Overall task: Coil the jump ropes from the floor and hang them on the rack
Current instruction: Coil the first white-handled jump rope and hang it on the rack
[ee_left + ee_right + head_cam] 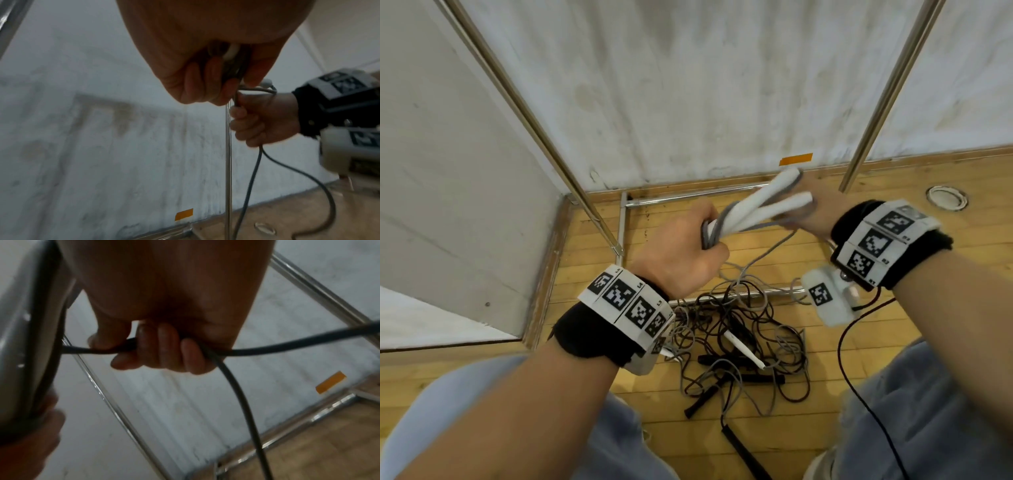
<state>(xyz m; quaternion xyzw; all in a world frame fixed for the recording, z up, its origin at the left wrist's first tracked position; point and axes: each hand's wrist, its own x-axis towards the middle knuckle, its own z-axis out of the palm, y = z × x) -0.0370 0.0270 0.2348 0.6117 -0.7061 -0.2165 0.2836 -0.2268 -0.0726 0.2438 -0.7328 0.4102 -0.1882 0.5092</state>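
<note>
From the head view, the left hand (681, 250) gripped the two white handles (760, 209) and grey cord loops of a jump rope, above tangled ropes (739, 342) on the wooden floor (825, 428). The left wrist view showed the right hand (261, 120) closed around the grey cord (249, 181). The right wrist view showed its fingers (162, 347) curled round that cord beside the chrome rack's tube (115, 402).

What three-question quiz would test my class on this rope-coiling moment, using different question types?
1. True or false: the left hand grips the white handles of a grey jump rope.
2. Which does the right hand grip? A the rope's grey cord; B a rack pole; C nothing.
3. Fill in: the tangled ropes lie on the wooden ____.
Key: 1 true; 2 A; 3 floor.
</note>
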